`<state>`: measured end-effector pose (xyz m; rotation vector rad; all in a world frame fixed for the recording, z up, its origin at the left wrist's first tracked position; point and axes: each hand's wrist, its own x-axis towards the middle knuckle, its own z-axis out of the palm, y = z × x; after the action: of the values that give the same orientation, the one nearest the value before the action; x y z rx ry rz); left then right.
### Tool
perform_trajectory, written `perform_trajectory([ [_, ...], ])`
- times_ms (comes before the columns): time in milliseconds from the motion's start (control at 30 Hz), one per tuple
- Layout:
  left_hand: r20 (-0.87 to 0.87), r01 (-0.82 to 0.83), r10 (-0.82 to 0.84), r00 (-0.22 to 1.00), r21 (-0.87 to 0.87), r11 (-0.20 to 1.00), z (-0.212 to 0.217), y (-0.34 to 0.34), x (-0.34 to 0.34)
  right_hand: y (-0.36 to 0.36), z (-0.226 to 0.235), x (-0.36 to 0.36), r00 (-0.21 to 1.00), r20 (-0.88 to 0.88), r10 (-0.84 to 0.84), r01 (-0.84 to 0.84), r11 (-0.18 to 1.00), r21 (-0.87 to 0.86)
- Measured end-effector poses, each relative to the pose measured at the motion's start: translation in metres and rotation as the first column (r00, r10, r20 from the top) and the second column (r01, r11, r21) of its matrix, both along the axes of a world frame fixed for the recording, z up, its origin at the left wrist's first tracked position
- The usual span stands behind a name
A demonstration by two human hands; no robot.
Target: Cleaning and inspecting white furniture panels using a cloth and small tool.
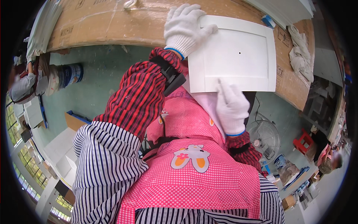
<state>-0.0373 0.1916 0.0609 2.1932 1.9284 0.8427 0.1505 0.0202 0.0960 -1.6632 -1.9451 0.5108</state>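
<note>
A white framed cabinet door panel (235,54) lies face up on the cardboard-covered bench, its near edge sticking out toward me. One small dark hole shows in its recessed middle. My left hand (184,30), in a white knit glove, rests at the panel's far left corner. Its fingers are spread, and the thumb reaches over the panel's frame. At the near edge is my right hand (233,108), also gloved in white. Its index finger lies on the frame, slightly blurred, while the other fingers curl at the edge, partly hidden.
Cardboard (112,22) covers the bench. A crumpled white cloth (300,52) and a small blue object (268,21) lie right of the panel. A floor fan (264,140) and a red stool (304,142) stand to the right. A person (24,86) is at far left, near a blue bucket (71,74).
</note>
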Motion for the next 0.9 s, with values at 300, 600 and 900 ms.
perform_trajectory([
  [300, -0.069, -0.024, 0.014, 0.998, -0.145, 0.989, 0.014, 0.0, 0.0, 0.007, -0.007, 0.047, 0.985, -0.145, -0.091, 0.109, 0.987, 0.122],
  [600, -0.268, -0.047, -0.015, 0.963, -0.221, 0.974, 0.041, -0.039, -0.032, -0.027, 0.003, 0.115, 0.546, -0.423, -0.723, 0.611, 0.689, -0.39],
  [900, -0.206, -0.268, 0.18, 0.962, -0.573, 0.774, 0.053, -0.106, -0.012, -0.014, -0.018, 0.103, 0.632, -0.487, -0.603, 0.463, 0.798, -0.386],
])
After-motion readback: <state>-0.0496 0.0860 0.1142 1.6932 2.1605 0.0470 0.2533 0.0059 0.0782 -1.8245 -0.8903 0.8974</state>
